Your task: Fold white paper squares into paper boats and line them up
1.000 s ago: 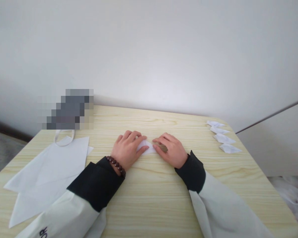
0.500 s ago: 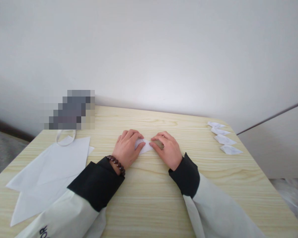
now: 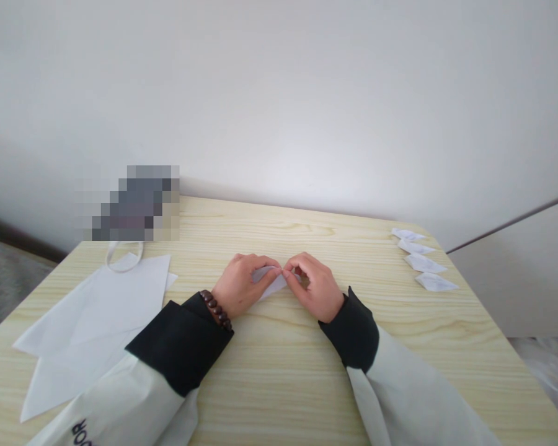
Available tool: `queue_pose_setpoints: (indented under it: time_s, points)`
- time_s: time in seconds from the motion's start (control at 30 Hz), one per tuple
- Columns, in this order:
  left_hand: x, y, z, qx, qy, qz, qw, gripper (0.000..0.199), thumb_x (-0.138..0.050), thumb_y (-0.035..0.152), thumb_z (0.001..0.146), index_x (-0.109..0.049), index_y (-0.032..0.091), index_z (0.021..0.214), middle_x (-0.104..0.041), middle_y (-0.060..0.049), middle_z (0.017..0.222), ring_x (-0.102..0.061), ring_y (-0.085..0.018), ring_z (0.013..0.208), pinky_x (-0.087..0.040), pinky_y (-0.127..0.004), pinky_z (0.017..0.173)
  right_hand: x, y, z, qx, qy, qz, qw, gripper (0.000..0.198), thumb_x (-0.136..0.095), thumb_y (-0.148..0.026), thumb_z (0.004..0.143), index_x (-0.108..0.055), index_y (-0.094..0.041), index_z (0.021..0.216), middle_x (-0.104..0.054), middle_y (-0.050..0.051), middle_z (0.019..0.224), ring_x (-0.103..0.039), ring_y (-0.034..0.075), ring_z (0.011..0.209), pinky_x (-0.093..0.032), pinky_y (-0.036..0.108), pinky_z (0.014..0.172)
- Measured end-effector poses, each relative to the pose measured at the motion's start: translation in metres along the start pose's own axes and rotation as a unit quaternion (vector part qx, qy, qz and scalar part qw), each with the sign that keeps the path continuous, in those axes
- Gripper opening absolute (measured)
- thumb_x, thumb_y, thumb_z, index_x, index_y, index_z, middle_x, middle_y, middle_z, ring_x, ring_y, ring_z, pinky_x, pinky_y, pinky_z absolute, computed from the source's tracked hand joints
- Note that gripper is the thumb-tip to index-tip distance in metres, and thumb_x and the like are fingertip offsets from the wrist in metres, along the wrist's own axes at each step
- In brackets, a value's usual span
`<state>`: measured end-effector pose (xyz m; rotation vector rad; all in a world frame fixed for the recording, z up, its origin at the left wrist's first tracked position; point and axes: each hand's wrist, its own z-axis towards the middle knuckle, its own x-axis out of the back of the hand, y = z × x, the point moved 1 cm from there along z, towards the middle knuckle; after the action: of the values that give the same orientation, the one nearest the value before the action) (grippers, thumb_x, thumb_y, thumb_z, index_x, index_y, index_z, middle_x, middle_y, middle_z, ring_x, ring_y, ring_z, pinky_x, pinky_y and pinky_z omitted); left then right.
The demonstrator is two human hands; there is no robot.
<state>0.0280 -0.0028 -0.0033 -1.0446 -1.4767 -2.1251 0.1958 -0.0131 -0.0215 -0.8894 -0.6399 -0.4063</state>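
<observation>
A small folded white paper (image 3: pixel 273 286) is between my two hands at the middle of the table. My left hand (image 3: pixel 242 282), with a dark bead bracelet at the wrist, pinches its upper edge between thumb and fingers. Close beside it, my right hand (image 3: pixel 314 285) pinches the same paper, and the fingertips of both hands nearly meet. Part of the paper is hidden behind my fingers, so its full shape does not show.
Several folded white paper pieces (image 3: pixel 426 263) lie in a column at the right edge of the wooden table (image 3: pixel 279 384). Larger white sheets (image 3: pixel 121 297) overlap at the left, with a white ring (image 3: pixel 124 269) on them. Behind it stands a pixelated dark object (image 3: pixel 134 207). A wall rises at the back.
My left fingertips have moved right to meet my right fingertips at the paper. Both hands have come slightly nearer to me, and the right hand's pinch is tighter.
</observation>
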Motion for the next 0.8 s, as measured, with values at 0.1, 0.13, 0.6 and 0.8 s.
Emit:
queue_pose_setpoints:
  time_s: [0.1, 0.13, 0.6, 0.8]
  points:
    - [0.0, 0.002, -0.002, -0.008, 0.002, -0.005, 1.0, 0.023, -0.049, 0.031, 0.083, -0.07, 0.021, 0.082, -0.072, 0.0, 0.08, -0.062, -0.015, 0.072, -0.043, -0.027, 0.073, 0.0, 0.0, -0.001, 0.007, -0.008, 0.0, 1.0, 0.006, -0.047, -0.019, 0.084, -0.052, -0.019, 0.08, -0.056, 0.002, 0.076, -0.05, 0.013, 0.069, -0.041, 0.026, 0.064]
    - [0.0, 0.002, -0.002, -0.013, -0.001, 0.002, 1.0, 0.024, -0.048, 0.031, 0.083, -0.07, 0.021, 0.082, -0.072, 0.0, 0.078, -0.062, -0.014, 0.07, -0.043, -0.027, 0.071, 0.0, 0.001, -0.001, 0.01, -0.011, 0.0, 1.0, 0.006, -0.047, -0.019, 0.084, -0.052, -0.019, 0.079, -0.056, 0.002, 0.076, -0.05, 0.013, 0.068, -0.041, 0.025, 0.064]
    - [0.006, -0.002, -0.003, 0.039, -0.001, -0.023, 0.999, 0.03, -0.043, 0.032, 0.084, -0.069, 0.016, 0.087, -0.071, -0.001, 0.078, -0.063, -0.015, 0.068, -0.044, -0.023, 0.06, 0.021, 0.018, 0.0, 0.005, -0.038, -0.019, 0.999, 0.009, -0.048, -0.018, 0.082, -0.053, -0.018, 0.073, -0.058, 0.003, 0.071, -0.049, 0.012, 0.062, -0.041, 0.026, 0.061]
    - [0.006, -0.003, -0.003, 0.03, 0.003, -0.018, 0.999, 0.029, -0.045, 0.035, 0.084, -0.07, 0.018, 0.085, -0.072, 0.0, 0.079, -0.064, -0.015, 0.068, -0.044, -0.023, 0.063, 0.025, 0.017, 0.0, 0.0, -0.012, -0.001, 1.0, 0.013, -0.046, -0.021, 0.085, -0.055, -0.018, 0.077, -0.06, 0.003, 0.072, -0.051, 0.012, 0.062, -0.042, 0.024, 0.059]
